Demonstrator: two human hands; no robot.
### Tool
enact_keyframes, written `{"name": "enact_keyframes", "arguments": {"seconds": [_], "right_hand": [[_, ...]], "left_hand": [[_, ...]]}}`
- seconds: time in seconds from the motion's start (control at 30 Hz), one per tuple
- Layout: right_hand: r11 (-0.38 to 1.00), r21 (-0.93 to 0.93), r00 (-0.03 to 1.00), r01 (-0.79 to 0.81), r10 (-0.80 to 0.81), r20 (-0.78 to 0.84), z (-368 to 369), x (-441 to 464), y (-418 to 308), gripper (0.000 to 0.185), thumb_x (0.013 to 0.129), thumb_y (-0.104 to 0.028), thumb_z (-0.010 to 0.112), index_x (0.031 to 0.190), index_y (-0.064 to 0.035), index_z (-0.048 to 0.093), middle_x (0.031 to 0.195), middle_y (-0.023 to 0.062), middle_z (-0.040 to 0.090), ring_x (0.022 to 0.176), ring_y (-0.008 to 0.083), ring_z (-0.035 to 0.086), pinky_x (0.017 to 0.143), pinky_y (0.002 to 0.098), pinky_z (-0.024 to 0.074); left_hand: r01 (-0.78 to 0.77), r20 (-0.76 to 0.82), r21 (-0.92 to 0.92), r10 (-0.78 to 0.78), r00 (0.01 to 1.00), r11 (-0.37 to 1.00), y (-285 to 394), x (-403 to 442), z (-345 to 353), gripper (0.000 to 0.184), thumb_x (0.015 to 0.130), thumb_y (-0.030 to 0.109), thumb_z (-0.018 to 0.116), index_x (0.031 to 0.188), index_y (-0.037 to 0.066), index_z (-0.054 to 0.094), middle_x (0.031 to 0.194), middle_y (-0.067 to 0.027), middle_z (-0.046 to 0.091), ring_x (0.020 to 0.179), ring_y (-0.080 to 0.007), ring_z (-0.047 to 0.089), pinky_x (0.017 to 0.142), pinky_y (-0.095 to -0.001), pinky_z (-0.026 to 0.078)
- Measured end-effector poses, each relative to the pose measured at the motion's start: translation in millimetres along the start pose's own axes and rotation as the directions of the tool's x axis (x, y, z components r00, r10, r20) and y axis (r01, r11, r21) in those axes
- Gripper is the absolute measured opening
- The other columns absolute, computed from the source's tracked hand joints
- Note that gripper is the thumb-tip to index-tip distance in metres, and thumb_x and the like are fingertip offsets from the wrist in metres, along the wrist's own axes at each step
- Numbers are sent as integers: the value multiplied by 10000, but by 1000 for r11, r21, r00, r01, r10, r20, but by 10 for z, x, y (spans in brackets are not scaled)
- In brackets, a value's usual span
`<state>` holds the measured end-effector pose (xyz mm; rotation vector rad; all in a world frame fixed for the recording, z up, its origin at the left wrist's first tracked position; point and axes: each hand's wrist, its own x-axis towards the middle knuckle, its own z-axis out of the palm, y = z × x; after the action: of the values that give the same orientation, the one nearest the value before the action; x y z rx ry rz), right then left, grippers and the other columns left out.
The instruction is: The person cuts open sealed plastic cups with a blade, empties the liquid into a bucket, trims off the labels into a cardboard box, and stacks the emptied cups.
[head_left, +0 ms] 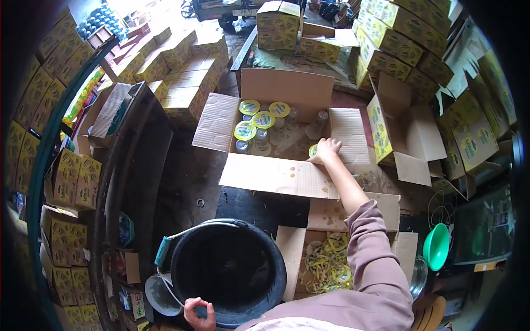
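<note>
My right hand (329, 149) reaches into the front right corner of an open cardboard box (276, 175), its fingers closed round a yellow-lidded cup (313, 150). Several clear cups with yellow lids (263, 119) stand at the left of that box, and a clear cup (317, 126) leans near its right wall. My left hand (200, 314) is at the bottom, beside the front rim of a large black bucket (229, 270). Its thumb and fingers are curled together, and whether anything small is between them cannot be seen.
An open box with yellow-green scraps (329, 262) lies right of the bucket. An empty open carton (400, 129) stands at right, near a green bowl (436, 247). A grey pail (164, 294) is left of the bucket. Stacked yellow cartons (185, 83) are behind.
</note>
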<state>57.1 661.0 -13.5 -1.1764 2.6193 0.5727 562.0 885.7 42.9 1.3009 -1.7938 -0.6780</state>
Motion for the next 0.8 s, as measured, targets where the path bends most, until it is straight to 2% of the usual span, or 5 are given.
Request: {"name": "enact_keyframes", "arguments": {"seconds": [0.17, 0.33, 0.57, 0.7, 0.8], "right_hand": [[910, 302, 958, 284, -278, -63, -99, 482, -498, 942, 505, -584, 726, 1244, -70, 448, 1310, 139, 399, 1206, 280, 401, 966, 447, 354], [496, 793, 910, 353, 13, -414, 147, 954, -1074, 666, 562, -391, 761, 1065, 8, 584, 1084, 214, 574, 1036, 298, 549, 900, 357, 436], [397, 824, 876, 405, 90, -474, 99, 703, -854, 360, 609, -235, 730, 848, 14, 628, 799, 177, 640, 789, 299, 624, 748, 348, 507], [575, 563, 724, 594, -75, -686, 127, 689, -651, 423, 594, -241, 730, 921, 0, 610, 970, 173, 620, 881, 283, 604, 778, 348, 487], [552, 713, 875, 432, -66, -479, 116, 734, -717, 596, 546, -312, 769, 997, 25, 572, 1036, 203, 591, 965, 288, 579, 858, 353, 463]], "left_hand": [[84, 61, -114, -77, 995, 990, 29, -14, -46, 338, 755, -24, 630, 1057, 29, 490, 898, -74, 509, 718, -121, 524, 618, -223, 429], [-18, 42, -54, 20, 999, 998, -35, 13, -44, 292, 761, -34, 621, 1023, 36, 515, 849, -54, 516, 652, -99, 515, 555, -202, 420], [13, 28, -98, -10, 1000, 995, -29, 7, -50, 278, 750, -55, 615, 999, 27, 524, 837, -56, 516, 650, -100, 508, 566, -199, 415], [21, 42, -100, -16, 999, 995, 113, 68, -27, 267, 746, -58, 617, 985, 17, 524, 832, -57, 512, 648, -102, 503, 572, -201, 415], [74, 37, -133, -69, 997, 988, 159, 62, -15, 254, 745, -48, 626, 971, 16, 530, 829, -54, 513, 641, -98, 497, 567, -204, 411]]}}
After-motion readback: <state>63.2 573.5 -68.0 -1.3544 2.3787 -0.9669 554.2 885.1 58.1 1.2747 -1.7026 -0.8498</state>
